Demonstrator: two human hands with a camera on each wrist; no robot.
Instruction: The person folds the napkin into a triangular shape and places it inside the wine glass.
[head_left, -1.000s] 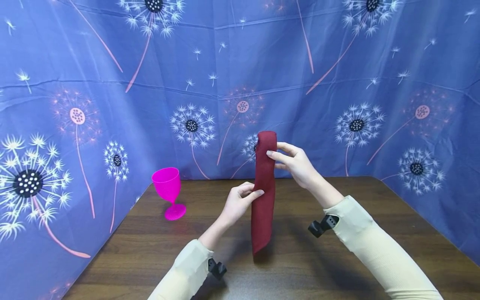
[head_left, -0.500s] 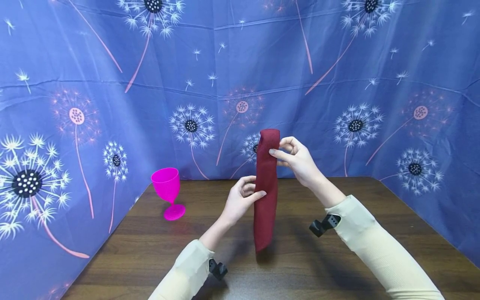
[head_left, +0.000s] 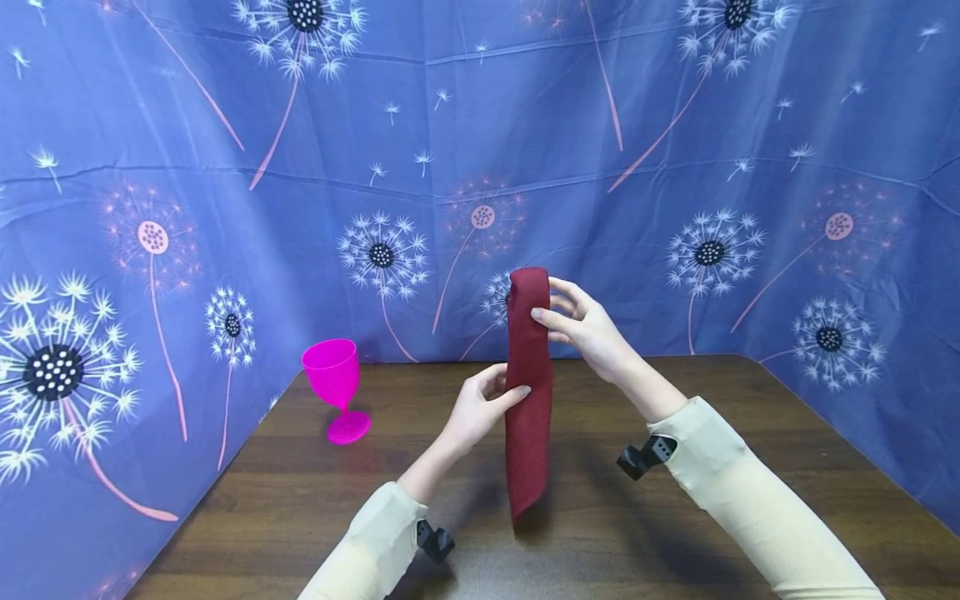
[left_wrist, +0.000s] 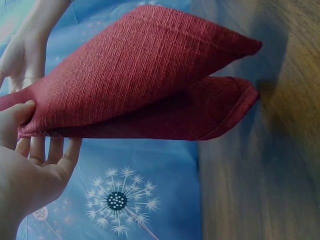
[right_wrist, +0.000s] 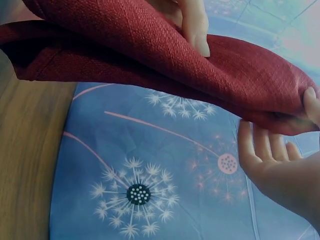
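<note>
A dark red cloth napkin, folded into a long narrow strip, hangs upright between both hands in the head view. Near its top, my right hand pinches the right edge, thumb in front and fingers behind. My left hand grips the left edge around mid-length, its thumb across the front. The left wrist view shows the lower end of the napkin spreading into two pointed layers. In the right wrist view the folded layers of the napkin run lengthwise, with the right fingers beneath.
A bright magenta goblet stands upright at the back left of the brown wooden table. Behind and beside the table hangs a blue curtain with a dandelion print. Both wrists carry small black cameras.
Held by both hands, the napkin rose slightly and shifted right, then came back left and a little lower. Both hands keep their hold, and the goblet stays in place.
</note>
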